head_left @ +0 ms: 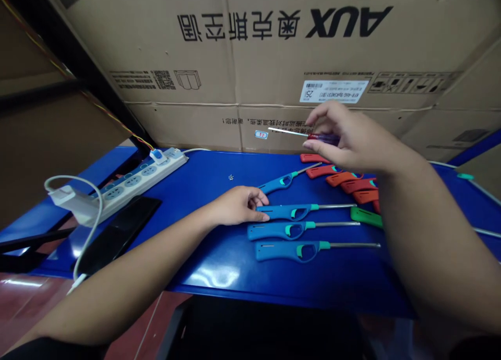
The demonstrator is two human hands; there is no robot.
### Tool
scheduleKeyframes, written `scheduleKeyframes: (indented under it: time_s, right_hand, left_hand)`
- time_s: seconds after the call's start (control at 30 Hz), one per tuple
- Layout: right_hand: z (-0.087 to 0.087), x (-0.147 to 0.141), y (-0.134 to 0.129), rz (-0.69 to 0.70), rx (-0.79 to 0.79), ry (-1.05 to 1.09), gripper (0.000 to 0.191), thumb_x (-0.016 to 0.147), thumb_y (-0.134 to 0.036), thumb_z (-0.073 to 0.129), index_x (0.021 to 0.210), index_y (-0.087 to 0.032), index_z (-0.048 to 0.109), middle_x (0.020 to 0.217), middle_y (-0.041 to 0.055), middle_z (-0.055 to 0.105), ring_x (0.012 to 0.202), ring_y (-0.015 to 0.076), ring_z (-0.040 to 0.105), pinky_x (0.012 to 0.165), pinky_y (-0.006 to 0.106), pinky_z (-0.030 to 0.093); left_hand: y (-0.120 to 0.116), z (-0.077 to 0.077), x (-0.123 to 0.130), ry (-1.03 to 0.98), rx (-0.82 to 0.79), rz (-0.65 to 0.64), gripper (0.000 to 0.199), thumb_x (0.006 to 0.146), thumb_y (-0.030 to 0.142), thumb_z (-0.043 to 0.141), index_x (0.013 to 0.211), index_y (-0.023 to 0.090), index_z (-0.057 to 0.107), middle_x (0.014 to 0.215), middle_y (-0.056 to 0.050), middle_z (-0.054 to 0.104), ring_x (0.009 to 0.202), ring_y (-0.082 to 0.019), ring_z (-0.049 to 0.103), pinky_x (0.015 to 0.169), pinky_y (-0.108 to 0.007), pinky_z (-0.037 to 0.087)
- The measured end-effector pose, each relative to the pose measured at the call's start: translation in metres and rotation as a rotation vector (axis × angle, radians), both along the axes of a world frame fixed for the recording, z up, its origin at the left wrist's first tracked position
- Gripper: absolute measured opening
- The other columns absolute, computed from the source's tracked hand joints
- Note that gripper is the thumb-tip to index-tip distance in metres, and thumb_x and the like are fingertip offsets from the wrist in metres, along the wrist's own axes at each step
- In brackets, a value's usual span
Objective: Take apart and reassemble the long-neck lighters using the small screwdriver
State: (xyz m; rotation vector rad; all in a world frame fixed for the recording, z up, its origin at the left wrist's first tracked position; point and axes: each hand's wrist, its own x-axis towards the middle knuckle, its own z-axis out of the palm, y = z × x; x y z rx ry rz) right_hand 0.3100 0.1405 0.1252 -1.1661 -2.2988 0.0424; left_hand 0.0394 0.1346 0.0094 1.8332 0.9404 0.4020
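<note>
My right hand (340,135) is raised above the table, closed around the red and purple handle of a screwdriver (287,132) whose thin metal shaft points left. At the table, my left hand (240,206) pinches the butt end of a blue gas lighter (287,212) between thumb and fingers. Just beyond it lies another blue lighter (279,183), slanted, its handle end partly behind my fingers. Two more blue lighters, a middle one (274,230) and a nearest one (276,251), lie in a row with their metal tubes pointing right. Small metal screws (230,177) rest beyond my left hand.
Several red and orange lighters (344,180) and a green lighter (366,217) lie partly behind my right forearm. At left are a power strip (133,180) with a plugged-in cable and a black phone (117,235). A cardboard panel (203,88) stands behind the blue table (211,266).
</note>
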Motion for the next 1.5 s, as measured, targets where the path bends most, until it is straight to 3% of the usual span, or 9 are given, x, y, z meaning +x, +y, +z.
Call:
scheduleKeyframes:
  time_s: [0.13, 0.23, 0.37, 0.47, 0.57, 0.8, 1.3, 1.43, 1.5]
  right_hand:
    - [0.003, -0.005, -0.011, 0.001, 0.184, 0.279, 0.016, 0.077, -0.037, 0.079, 0.083, -0.023, 0.072, 0.075, -0.0001, 0.070, 0.067, 0.0165, 0.063, 0.062, 0.030, 0.047]
    - [-0.007, -0.017, -0.027, 0.003, 0.161, 0.437, 0.015, 0.079, -0.038, 0.078, 0.078, -0.023, 0.072, 0.070, 0.0000, 0.069, 0.059, 0.0151, 0.060, 0.055, 0.029, 0.046]
    - [-0.037, -0.038, -0.055, -0.026, 0.127, 0.501, 0.024, 0.091, -0.037, 0.064, 0.074, -0.020, 0.066, 0.057, -0.0019, 0.061, 0.047, 0.0112, 0.053, 0.048, 0.026, 0.041]
    - [-0.054, -0.052, -0.072, -0.019, 0.277, 0.384, 0.024, 0.092, -0.028, 0.061, 0.070, -0.020, 0.063, 0.054, -0.0036, 0.059, 0.046, 0.0093, 0.053, 0.048, 0.023, 0.041]
    - [-0.058, -0.057, -0.082, 0.039, 0.365, 0.307, 0.024, 0.091, -0.023, 0.060, 0.067, -0.020, 0.060, 0.053, -0.0041, 0.059, 0.044, 0.0078, 0.052, 0.046, 0.021, 0.039]
    - [-0.061, -0.051, -0.084, 0.062, 0.345, 0.279, 0.022, 0.091, -0.023, 0.061, 0.069, -0.021, 0.059, 0.058, -0.0037, 0.064, 0.046, 0.0087, 0.057, 0.046, 0.021, 0.042]
    - [-0.061, -0.048, -0.091, -0.019, 0.298, 0.336, 0.025, 0.094, -0.028, 0.059, 0.069, -0.023, 0.059, 0.058, -0.0038, 0.063, 0.047, 0.0104, 0.056, 0.046, 0.025, 0.040]
    - [-0.059, -0.047, -0.091, 0.059, 0.320, 0.284, 0.023, 0.093, -0.028, 0.061, 0.071, -0.022, 0.059, 0.059, -0.0045, 0.062, 0.048, 0.0086, 0.056, 0.048, 0.023, 0.041]
    - [-0.056, -0.050, -0.094, 0.119, 0.348, 0.219, 0.027, 0.096, -0.037, 0.057, 0.075, -0.021, 0.060, 0.062, -0.0026, 0.065, 0.052, 0.0093, 0.059, 0.052, 0.023, 0.043]
  left_hand:
    - [0.002, 0.003, 0.002, -0.202, -0.264, 0.043, 0.044, 0.074, 0.038, 0.080, 0.109, 0.013, 0.069, 0.077, 0.001, 0.065, 0.063, -0.008, 0.058, 0.063, -0.022, 0.047]
    - [0.000, 0.008, 0.003, -0.269, -0.462, 0.129, 0.035, 0.083, 0.039, 0.075, 0.105, 0.013, 0.069, 0.083, -0.005, 0.072, 0.062, -0.010, 0.066, 0.056, -0.019, 0.048]
    - [-0.009, 0.012, 0.008, -0.425, -0.671, 0.193, 0.030, 0.094, 0.038, 0.063, 0.110, 0.012, 0.065, 0.096, -0.015, 0.076, 0.074, -0.020, 0.076, 0.058, -0.023, 0.056]
    - [-0.018, 0.014, 0.012, -0.494, -0.674, 0.202, 0.032, 0.098, 0.039, 0.057, 0.106, 0.009, 0.067, 0.095, -0.018, 0.076, 0.077, -0.022, 0.077, 0.066, -0.027, 0.061]
    - [-0.025, 0.016, 0.014, -0.508, -0.652, 0.205, 0.033, 0.098, 0.038, 0.058, 0.111, 0.008, 0.067, 0.099, -0.019, 0.076, 0.078, -0.021, 0.077, 0.069, -0.027, 0.062]
    - [-0.025, 0.012, 0.012, -0.549, -0.612, 0.152, 0.033, 0.095, 0.036, 0.064, 0.117, 0.012, 0.068, 0.097, -0.014, 0.077, 0.077, -0.019, 0.077, 0.066, -0.022, 0.061]
    - [-0.031, 0.015, 0.015, -0.489, -0.549, 0.155, 0.037, 0.097, 0.036, 0.060, 0.122, 0.009, 0.066, 0.103, -0.016, 0.076, 0.079, -0.018, 0.077, 0.070, -0.024, 0.061]
    - [-0.032, 0.016, 0.015, -0.483, -0.531, 0.178, 0.038, 0.096, 0.036, 0.062, 0.125, 0.010, 0.066, 0.098, -0.013, 0.077, 0.079, -0.017, 0.076, 0.071, -0.023, 0.061]
    - [-0.033, 0.017, 0.015, -0.492, -0.523, 0.196, 0.038, 0.096, 0.036, 0.062, 0.123, 0.010, 0.067, 0.093, -0.012, 0.077, 0.077, -0.016, 0.076, 0.070, -0.022, 0.060]
